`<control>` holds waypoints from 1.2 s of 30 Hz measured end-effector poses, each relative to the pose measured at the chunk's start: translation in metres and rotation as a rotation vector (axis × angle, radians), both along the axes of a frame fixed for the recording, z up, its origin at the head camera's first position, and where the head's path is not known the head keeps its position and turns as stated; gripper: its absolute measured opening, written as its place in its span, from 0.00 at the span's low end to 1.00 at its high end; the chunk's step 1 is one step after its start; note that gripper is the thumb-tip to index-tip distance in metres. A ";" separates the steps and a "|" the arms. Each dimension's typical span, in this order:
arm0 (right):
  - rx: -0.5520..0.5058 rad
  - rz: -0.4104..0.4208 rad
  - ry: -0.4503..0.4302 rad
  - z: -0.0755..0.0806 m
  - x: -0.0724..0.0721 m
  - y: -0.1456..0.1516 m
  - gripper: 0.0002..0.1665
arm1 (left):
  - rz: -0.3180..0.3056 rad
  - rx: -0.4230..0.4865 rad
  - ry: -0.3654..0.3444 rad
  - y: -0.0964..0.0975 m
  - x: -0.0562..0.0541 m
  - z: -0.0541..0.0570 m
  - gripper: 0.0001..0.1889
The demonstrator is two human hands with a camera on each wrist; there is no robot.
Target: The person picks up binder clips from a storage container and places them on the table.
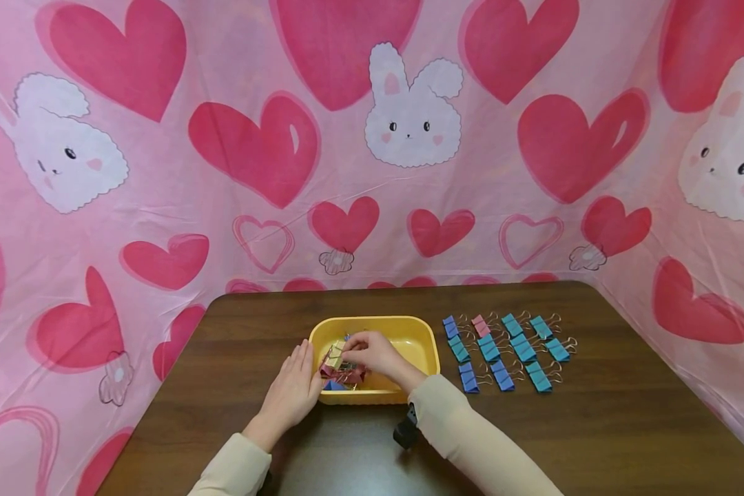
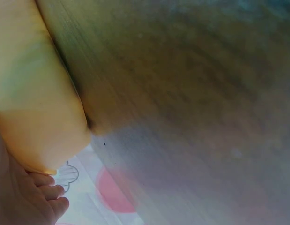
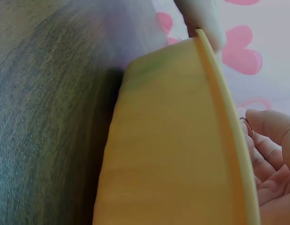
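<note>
A yellow plastic bin [image 1: 423,337] stands on the table, with a pile of binder clips [image 1: 347,375] in red, blue and yellow at its left end. My left hand [image 1: 293,386] lies along the bin's left wall, its fingers extended and touching the outside and rim. Inside the bin, over the pile, my right hand [image 1: 375,355] pinches a binder clip by its wire handle [image 3: 248,127] between thumb and fingers. A yellow clip [image 1: 334,354] shows right at those fingertips in the head view; the bin wall hides the clip's body in the right wrist view.
To the right of the bin, blue, teal and pink binder clips [image 1: 523,348] lie in rough rows, wire handles pointing right. A dark wooden table [image 1: 620,427] carries everything. A pink cloth with hearts and rabbits [image 1: 409,193] surrounds it. A black device [image 1: 406,430] sits under the right wrist.
</note>
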State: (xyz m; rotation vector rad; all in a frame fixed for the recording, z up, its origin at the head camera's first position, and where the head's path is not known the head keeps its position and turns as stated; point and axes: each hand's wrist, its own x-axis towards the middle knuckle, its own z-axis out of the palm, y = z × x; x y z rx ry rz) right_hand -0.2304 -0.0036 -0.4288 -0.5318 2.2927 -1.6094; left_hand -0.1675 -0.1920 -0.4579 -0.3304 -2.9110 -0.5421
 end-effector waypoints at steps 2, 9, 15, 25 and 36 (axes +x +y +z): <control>-0.024 0.004 -0.017 0.001 0.000 0.003 0.06 | 0.004 0.002 -0.012 0.000 0.000 0.000 0.33; -0.154 0.004 -0.061 0.004 -0.003 0.016 0.12 | 0.003 -0.001 0.001 0.000 0.000 0.000 0.33; -0.252 -0.012 -0.090 0.010 -0.003 0.030 0.14 | -0.004 -0.006 0.030 0.000 0.001 0.000 0.32; -0.320 -0.106 -0.077 0.026 -0.006 0.056 0.14 | -0.003 -0.002 0.030 0.000 0.000 0.000 0.33; -0.337 -0.172 -0.053 0.033 -0.007 0.079 0.16 | -0.007 -0.003 0.037 -0.001 0.000 -0.002 0.33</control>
